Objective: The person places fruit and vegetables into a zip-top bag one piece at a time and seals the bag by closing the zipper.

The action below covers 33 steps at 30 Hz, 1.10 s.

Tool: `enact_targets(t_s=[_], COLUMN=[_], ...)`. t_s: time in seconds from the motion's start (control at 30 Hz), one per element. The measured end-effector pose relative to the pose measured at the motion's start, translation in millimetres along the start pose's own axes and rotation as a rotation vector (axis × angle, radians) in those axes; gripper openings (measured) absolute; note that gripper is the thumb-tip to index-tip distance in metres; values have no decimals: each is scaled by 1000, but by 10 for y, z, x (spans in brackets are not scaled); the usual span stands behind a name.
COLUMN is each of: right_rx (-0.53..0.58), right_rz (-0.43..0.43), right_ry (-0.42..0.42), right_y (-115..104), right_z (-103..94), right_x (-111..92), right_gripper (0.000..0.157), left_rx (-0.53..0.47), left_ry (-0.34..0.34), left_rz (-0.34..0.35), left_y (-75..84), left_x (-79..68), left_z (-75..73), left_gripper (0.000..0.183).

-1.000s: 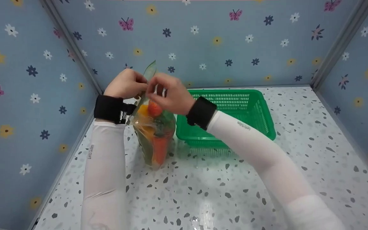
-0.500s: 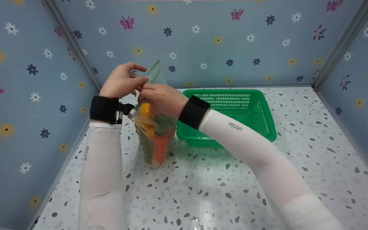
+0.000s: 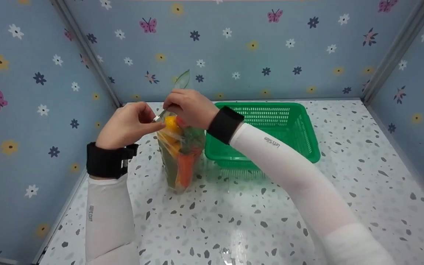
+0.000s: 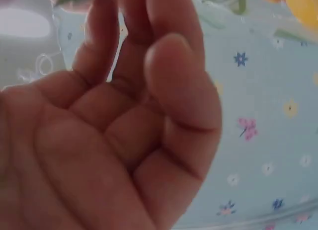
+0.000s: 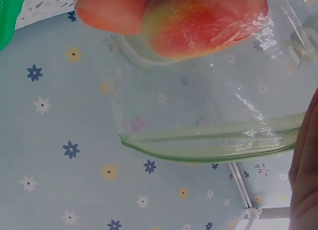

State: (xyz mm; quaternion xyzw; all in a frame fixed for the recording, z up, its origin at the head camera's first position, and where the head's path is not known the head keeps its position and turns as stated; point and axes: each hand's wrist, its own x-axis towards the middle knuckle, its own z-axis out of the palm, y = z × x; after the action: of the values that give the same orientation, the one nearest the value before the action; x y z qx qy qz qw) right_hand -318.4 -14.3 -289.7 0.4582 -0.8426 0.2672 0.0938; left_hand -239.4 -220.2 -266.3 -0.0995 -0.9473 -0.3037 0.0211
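A clear zip bag (image 3: 168,147) stands upright on the speckled tabletop, full of toy-like produce: a yellow piece (image 3: 172,125), an orange-red carrot-shaped piece (image 3: 185,169) and something green. In the right wrist view, a red-and-yellow fruit (image 5: 208,24) shows through the plastic, near the green zip strip (image 5: 208,158). My right hand (image 3: 193,108) grips the bag's mouth from above, and part of the strip sticks up behind it. At the mouth's left end, thumb and fingers of my left hand (image 3: 123,125) pinch around a small white slider (image 3: 156,118); the exact contact is partly hidden.
Right behind the bag's right side sits a green plastic basket (image 3: 282,138) with slotted walls. Flower-patterned panels (image 3: 230,51) enclose the table at the back and both sides, joined by grey metal corner posts (image 3: 87,51).
My left hand has dropped down and left, onto the near end of the bag's mouth. The right hand shifted slightly and now grips the strip. Basket and bag stay put.
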Motion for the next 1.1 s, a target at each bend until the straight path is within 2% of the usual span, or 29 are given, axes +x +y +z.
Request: enact_targets(t_s=[0.13, 0.23, 0.47, 0.57, 0.7, 0.83, 0.97, 1.1], right_rx=[28, 72, 221, 253, 231, 177, 155, 146], right_rz=[-5, -25, -201, -224, -186, -94, 14, 11], right_ry=[8, 3, -29, -30, -49, -49, 1, 7], right_y=[17, 18, -35, -52, -29, 114, 306, 354], right_z=[7, 18, 4, -16, -32, -36, -22, 11], right_x=[1, 4, -7, -6, 34, 104, 133, 135], right_gripper=[18, 16, 23, 21, 19, 18, 17, 18], left_rx=[60, 73, 82, 61, 42, 14, -9, 1], left_ry=[47, 81, 136, 136, 149, 154, 80, 9], left_rz=[-17, -1, 61, 68, 83, 69, 28, -13], left_y=[49, 93, 152, 155, 155, 148, 145, 168], left_x=[-27, -50, -87, -96, -104, -128, -140, -64], left_z=[-23, -19, -20, -27, -27, -49, -101, -152], left_gripper=[30, 28, 27, 28, 27, 28, 31, 41])
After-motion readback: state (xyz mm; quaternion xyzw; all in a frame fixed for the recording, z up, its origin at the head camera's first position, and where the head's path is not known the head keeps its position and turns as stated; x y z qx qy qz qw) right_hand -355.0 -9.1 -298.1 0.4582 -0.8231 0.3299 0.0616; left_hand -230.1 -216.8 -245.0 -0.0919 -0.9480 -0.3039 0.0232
